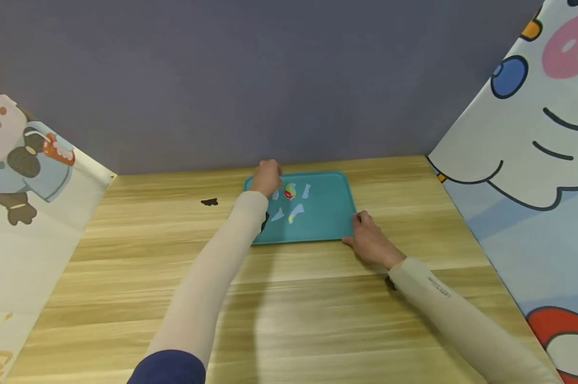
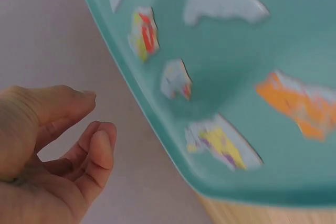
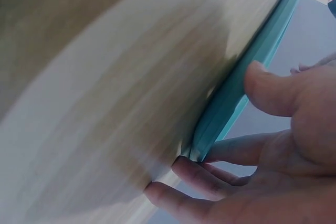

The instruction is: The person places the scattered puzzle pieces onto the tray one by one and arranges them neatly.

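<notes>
A teal rectangular tray (image 1: 322, 213) lies on the table and bears several flat, jagged white pieces, some with coloured patches. Among them are a red-and-yellow piece (image 1: 290, 191) and, in the left wrist view, an orange one (image 2: 302, 106). Over the tray's far left corner is my left hand (image 1: 266, 178); in its wrist view the fingers are loosely bent, with a gap between thumb and fingertips and nothing held. My right hand (image 1: 369, 240) grips the near right corner, thumb (image 3: 270, 90) against the near rim and fingers around the side.
The wood-grain table (image 1: 173, 298) ends at a grey wall (image 1: 269, 80) behind the tray. A small dark irregular piece (image 1: 209, 202) lies on the table left of the tray. Cartoon-printed panels (image 1: 533, 160) stand along both sides.
</notes>
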Tool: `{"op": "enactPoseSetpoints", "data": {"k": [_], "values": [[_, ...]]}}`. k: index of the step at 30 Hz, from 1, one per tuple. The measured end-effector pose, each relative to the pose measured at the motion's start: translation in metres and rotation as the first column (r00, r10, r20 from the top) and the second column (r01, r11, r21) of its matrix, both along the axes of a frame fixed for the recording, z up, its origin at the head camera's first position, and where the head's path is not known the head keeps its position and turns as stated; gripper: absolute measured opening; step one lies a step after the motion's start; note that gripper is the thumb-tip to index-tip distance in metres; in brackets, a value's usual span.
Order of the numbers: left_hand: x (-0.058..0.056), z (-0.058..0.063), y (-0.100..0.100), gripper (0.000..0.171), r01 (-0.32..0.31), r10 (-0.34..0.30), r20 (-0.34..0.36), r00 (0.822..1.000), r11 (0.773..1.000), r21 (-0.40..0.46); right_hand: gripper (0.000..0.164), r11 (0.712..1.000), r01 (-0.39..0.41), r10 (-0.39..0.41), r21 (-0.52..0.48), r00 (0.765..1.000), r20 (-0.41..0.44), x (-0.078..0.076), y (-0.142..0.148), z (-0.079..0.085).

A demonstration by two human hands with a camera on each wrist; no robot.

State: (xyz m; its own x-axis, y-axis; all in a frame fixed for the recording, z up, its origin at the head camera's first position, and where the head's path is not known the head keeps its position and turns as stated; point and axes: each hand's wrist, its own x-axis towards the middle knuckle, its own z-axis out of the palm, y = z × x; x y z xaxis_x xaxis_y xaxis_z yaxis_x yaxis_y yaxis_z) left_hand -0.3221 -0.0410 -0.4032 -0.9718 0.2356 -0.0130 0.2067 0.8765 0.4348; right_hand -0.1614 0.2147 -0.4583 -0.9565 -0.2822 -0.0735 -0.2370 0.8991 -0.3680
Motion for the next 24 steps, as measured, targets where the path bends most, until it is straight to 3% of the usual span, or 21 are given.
{"op": "enactPoseSetpoints", "data": {"k": [6,9,14,24], "values": [[-0.003,-0.001,-0.028,0.026,-0.016,0.016,-0.016,1.0,1.0,0.0,0.065,1.0,-0.007,0.007,0.013,1.0,-0.016,0.0,0.0,0.001],[0.001,0.002,-0.043,0.027,-0.028,0.027,0.015,1.0,0.999,0.016,0.065,1.0,-0.011,0.011,0.013,1.0,-0.009,0.001,0.0,0.002],[0.006,0.005,-0.071,0.026,-0.039,0.039,-0.003,0.999,0.999,0.011,0.065,1.0,-0.023,0.023,0.011,1.0,-0.006,0.001,-0.001,0.003],[0.011,0.004,-0.125,0.033,-0.01,0.01,0.028,1.0,1.0,0.005,0.068,1.0,-0.008,0.008,-0.004,1.0,0.014,0.002,-0.003,0.003]]}}
